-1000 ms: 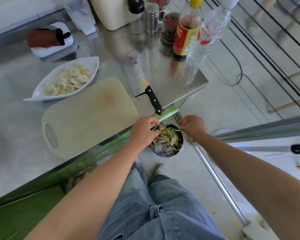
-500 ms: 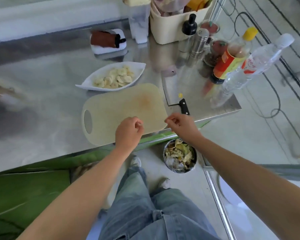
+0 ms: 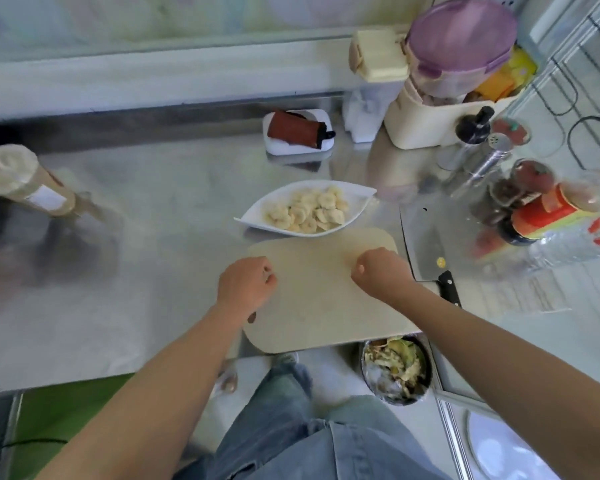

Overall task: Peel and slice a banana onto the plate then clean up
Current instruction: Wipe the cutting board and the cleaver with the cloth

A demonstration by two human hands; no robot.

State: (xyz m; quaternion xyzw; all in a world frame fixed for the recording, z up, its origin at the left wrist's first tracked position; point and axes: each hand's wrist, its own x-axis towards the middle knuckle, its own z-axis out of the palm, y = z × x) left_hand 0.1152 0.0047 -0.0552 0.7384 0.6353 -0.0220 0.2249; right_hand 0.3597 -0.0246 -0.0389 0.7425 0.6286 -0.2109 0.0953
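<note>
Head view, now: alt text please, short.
The left hand and right hand, fingers curled, are over a cutting board on a steel counter. Behind it sits a white plate of banana slices. A cleaver lies to the right, and a bin of food scraps stands on the floor below.

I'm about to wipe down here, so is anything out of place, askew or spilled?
Nothing is spilled: the banana slices all sit on the plate. Only the cutting board stands out: its near side lies right at the front edge of the counter, perhaps slightly over it, above the scrap bin.
</note>
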